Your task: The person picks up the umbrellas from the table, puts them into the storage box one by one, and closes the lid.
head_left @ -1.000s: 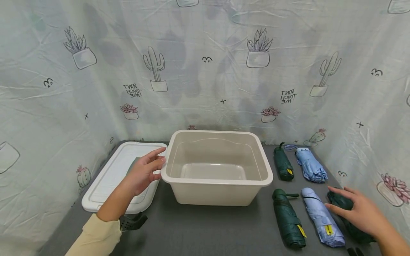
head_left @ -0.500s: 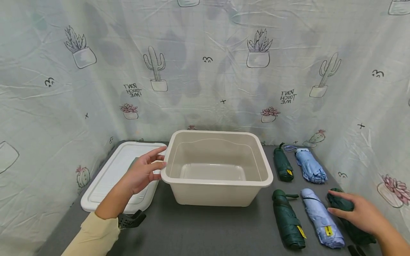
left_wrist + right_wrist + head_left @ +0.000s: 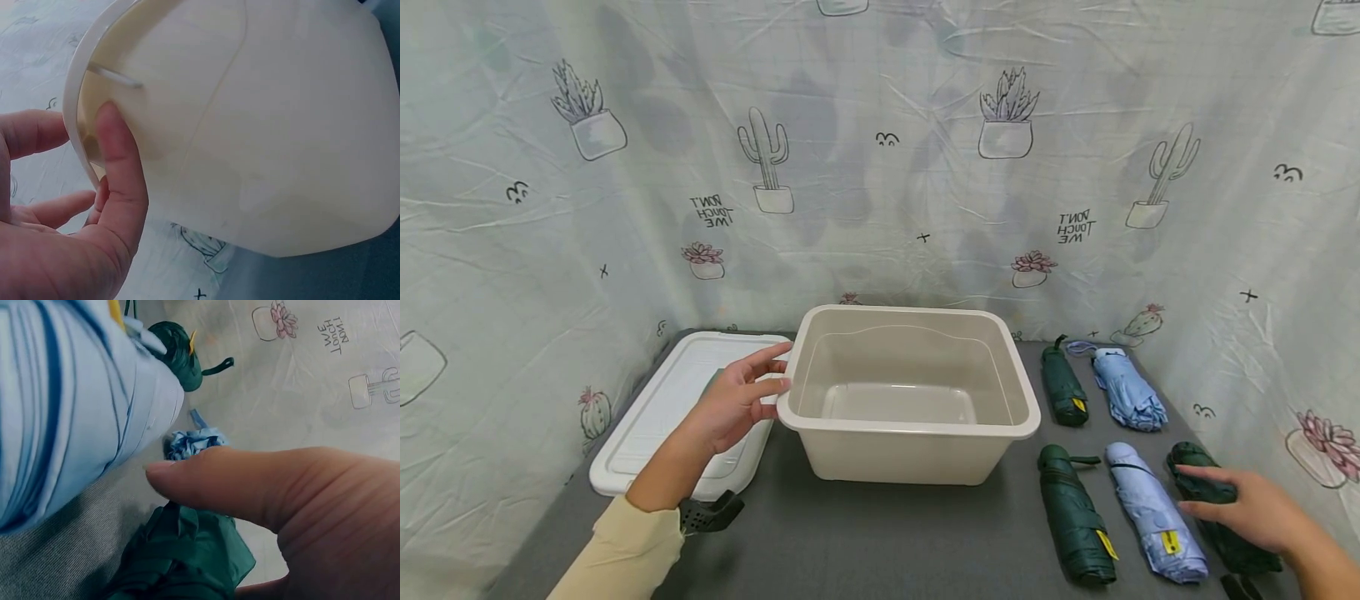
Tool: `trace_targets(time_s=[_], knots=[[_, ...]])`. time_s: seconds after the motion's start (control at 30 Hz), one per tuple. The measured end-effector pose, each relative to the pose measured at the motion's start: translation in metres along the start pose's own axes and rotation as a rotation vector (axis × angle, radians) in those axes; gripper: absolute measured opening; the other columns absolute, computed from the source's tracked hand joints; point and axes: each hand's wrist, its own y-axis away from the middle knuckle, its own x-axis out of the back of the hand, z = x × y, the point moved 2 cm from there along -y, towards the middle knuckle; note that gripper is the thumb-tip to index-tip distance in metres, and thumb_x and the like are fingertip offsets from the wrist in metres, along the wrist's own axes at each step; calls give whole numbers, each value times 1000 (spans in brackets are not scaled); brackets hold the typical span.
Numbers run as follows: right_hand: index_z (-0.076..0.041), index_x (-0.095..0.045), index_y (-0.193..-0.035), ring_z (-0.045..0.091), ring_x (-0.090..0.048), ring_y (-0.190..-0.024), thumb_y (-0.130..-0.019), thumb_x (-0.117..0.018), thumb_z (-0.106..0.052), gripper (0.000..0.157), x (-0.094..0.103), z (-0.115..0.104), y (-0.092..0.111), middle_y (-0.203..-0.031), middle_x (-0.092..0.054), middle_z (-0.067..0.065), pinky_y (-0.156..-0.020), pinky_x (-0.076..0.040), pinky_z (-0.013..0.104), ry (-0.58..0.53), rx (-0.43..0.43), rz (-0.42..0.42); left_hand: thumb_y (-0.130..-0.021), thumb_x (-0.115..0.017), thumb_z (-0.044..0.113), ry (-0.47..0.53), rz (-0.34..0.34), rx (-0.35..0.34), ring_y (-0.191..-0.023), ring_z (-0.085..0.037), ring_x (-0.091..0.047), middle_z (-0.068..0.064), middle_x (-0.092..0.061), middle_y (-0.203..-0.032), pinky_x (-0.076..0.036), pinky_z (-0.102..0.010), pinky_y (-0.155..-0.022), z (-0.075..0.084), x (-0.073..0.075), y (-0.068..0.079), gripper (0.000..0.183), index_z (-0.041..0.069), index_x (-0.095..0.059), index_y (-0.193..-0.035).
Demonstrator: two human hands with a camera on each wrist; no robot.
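My right hand [image 3: 1262,510] is over the rightmost dark green folded umbrella [image 3: 1228,543], thumb and forefinger spread apart; I cannot tell whether they touch it. That umbrella lies on the grey tabletop [image 3: 887,542], just right of a pale blue folded umbrella [image 3: 1152,508]. My left hand [image 3: 730,408] lightly pinches the left rim of the beige plastic bin [image 3: 910,428], beside the white lid [image 3: 658,433].

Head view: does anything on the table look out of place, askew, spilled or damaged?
One mild oddity: the rear blue umbrella looks loosely bunched, its folds ruffled at the near end, whereas the front blue umbrella is rolled smooth. The tub stands upright, and I see nothing spilled or broken.
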Motion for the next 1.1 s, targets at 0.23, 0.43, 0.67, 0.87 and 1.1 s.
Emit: trace_targets(time_s=[0.23,0.43,0.67,0.87,1.1], knots=[[1,-53,-130,63,-42,-108,-74,-72,-52,80,-5,10,-3,-123,-44,45,-78,-43,65,-14,-1,-18,-90,-61,10,18,0,2,-100,-22,-63,-18,-39,-131,-58,-36,-80,0,0,-3,65,13,-31,-147],[1,-54,-129,62,-44,-107,-72,-74,-49,78,-6,13,-3,-121,-45,45,-78,-43,65,-31,7,-28,-90,-62,10,63,-10,4,-99,-20,-64,-20,-40,-132,-58,-36,-79,0,1,-6,65,12,-31,-147],[1,-53,-130,49,-53,-98,-73,-76,-42,75,-6,13,-1,-118,-46,45,-75,-46,57,-44,3,-56,-89,-63,9,103,-27,0,-96,-20,-66,-23,-39,-133,-58,-35,-77,-1,2,-7,67,11,-30,-147],[0,-53,-131,45,-55,-96,-70,-77,-44,79,-7,18,-3,-118,-47,45,-74,-47,54,-48,-3,-68,-89,-61,5,98,-37,-5,-99,-23,-65,-24,-37,-134,-58,-35,-77,-1,2,-7,66,9,-30,-147],[-1,-52,-131,40,-55,-92,-69,-78,-45,80,-8,23,-5,-119,-46,44,-72,-48,51,-71,-21,-62,-88,-62,2,115,-46,-20,-99,-23,-66,-24,-38,-133,-58,-36,-77,2,2,-8,65,6,-32,-146]])
